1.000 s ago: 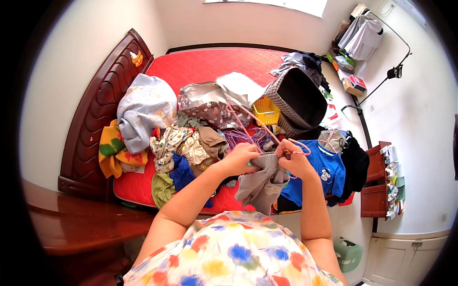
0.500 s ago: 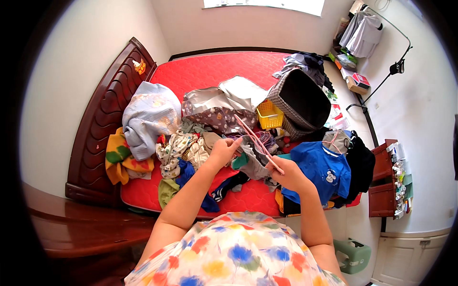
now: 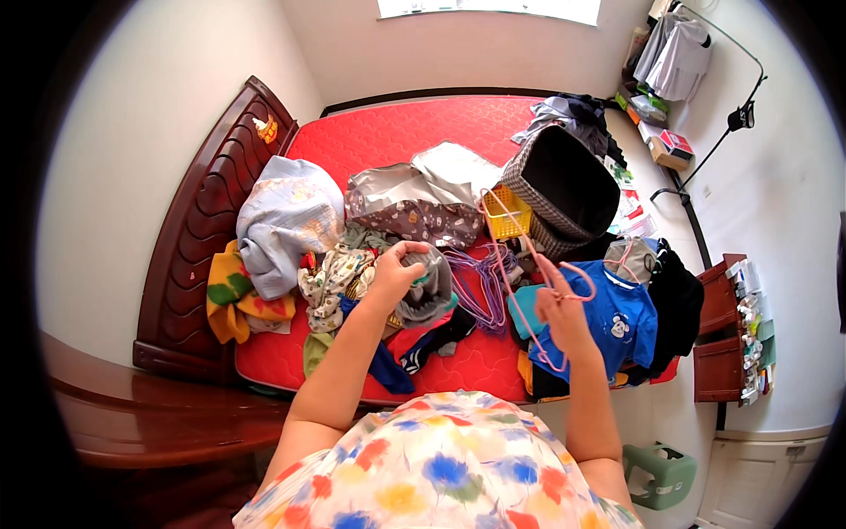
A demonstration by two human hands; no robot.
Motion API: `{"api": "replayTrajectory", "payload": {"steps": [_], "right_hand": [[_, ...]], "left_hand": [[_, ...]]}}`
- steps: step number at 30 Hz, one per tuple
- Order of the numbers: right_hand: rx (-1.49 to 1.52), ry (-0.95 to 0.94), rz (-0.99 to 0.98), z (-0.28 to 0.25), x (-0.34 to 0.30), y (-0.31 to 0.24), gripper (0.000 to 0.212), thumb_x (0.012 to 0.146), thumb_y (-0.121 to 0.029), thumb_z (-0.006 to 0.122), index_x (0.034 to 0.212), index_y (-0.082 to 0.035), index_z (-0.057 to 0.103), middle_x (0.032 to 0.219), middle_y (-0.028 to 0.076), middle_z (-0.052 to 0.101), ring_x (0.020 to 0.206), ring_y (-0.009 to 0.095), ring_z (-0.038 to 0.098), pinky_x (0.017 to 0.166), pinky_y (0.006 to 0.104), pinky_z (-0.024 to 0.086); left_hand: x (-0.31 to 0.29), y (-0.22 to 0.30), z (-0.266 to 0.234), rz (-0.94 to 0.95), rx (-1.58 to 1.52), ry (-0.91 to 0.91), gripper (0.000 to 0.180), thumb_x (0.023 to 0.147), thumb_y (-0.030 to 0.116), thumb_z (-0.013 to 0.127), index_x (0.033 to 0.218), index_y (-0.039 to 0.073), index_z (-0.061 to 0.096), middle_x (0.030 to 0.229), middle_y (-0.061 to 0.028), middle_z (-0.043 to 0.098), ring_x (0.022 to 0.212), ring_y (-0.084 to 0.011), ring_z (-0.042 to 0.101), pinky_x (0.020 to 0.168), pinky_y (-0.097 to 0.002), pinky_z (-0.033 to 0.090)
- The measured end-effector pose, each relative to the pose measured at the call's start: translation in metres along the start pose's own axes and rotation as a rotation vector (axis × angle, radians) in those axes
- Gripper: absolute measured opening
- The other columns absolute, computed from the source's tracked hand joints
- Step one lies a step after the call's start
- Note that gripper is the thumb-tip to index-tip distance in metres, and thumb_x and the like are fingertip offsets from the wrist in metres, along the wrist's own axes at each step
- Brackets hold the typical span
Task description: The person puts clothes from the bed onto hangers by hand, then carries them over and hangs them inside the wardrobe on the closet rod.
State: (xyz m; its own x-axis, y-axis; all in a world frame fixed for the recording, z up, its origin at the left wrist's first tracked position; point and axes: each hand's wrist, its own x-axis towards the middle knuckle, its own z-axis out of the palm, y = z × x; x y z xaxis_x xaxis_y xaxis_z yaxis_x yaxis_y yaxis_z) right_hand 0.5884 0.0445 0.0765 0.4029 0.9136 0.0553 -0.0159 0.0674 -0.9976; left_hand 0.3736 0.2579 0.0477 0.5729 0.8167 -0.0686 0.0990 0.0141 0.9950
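Observation:
In my left hand is a bunched grey garment with a bit of green at its edge, the fingers closed on its top. My right hand, to the right and apart from the garment, grips a thin pink clothes hanger near its hook. The hanger stands tilted, its long frame reaching toward the yellow basket. Between my hands, purple and pink hangers lie heaped on the red mattress. A blue T-shirt with a white figure is spread behind my right hand.
Mixed clothes and a pale blue quilt lie at the left by the wooden headboard. Farther back are a silver-lined bag, a yellow basket and a dark-lined storage box. A green stool stands at lower right.
The pink hanger has come away from the grey garment and moved right with my right hand, turning more upright. My left hand has shifted slightly left, still holding the garment, which now hangs bunched.

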Motion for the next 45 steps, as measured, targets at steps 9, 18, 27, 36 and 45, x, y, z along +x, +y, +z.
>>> {"api": "replayTrajectory", "payload": {"steps": [9,18,27,36,45], "right_hand": [[-0.165,-0.089,0.090,-0.033,-0.019,-0.009,0.029,0.094,-0.011,0.048,0.119,-0.002,0.059,0.066,-0.009,0.043,0.054,0.001,0.034,0.047,0.0162,0.025],[-0.480,-0.094,-0.139,0.017,-0.006,-0.006,0.026,0.089,-0.007,0.055,0.114,-0.006,0.062,0.072,0.007,0.062,0.059,0.010,0.054,0.053,0.0232,0.042],[-0.406,0.065,-0.305,0.049,-0.002,0.005,0.021,0.087,-0.006,0.057,0.107,-0.003,0.063,0.097,0.014,0.066,0.083,0.027,0.065,0.075,0.0301,0.049],[-0.386,0.024,-0.326,0.022,-0.006,0.000,0.021,0.084,-0.002,0.060,0.104,-0.003,0.065,0.091,0.013,0.066,0.074,0.016,0.064,0.063,0.0252,0.049],[-0.484,0.007,-0.515,0.014,0.003,-0.013,0.019,0.084,-0.004,0.061,0.101,-0.004,0.068,0.097,0.013,0.068,0.069,0.017,0.066,0.060,0.0234,0.051]], "left_hand": [[0.002,0.030,-0.024,0.407,0.476,0.077,0.038,0.070,-0.004,0.054,0.107,0.001,0.061,0.105,-0.0073,0.061,0.101,-0.0168,0.057,0.089,-0.0280,0.044],[-0.017,0.063,0.004,0.800,0.858,0.144,0.038,0.067,-0.010,0.056,0.100,0.006,0.067,0.104,-0.0090,0.063,0.096,-0.0280,0.056,0.086,-0.0357,0.047],[-0.048,0.075,0.055,0.992,0.840,-0.049,0.030,0.074,-0.001,0.059,0.102,0.009,0.066,0.107,-0.0033,0.061,0.095,-0.0246,0.056,0.081,-0.0334,0.048],[-0.026,0.079,0.021,0.953,1.157,-0.041,0.030,0.076,0.019,0.067,0.105,0.017,0.063,0.089,-0.0017,0.060,0.088,-0.0205,0.059,0.086,-0.0378,0.045],[-0.028,0.086,0.052,0.921,0.975,-0.199,0.025,0.077,0.023,0.067,0.098,0.013,0.061,0.098,-0.0062,0.058,0.095,-0.0256,0.056,0.086,-0.0381,0.044]]}}
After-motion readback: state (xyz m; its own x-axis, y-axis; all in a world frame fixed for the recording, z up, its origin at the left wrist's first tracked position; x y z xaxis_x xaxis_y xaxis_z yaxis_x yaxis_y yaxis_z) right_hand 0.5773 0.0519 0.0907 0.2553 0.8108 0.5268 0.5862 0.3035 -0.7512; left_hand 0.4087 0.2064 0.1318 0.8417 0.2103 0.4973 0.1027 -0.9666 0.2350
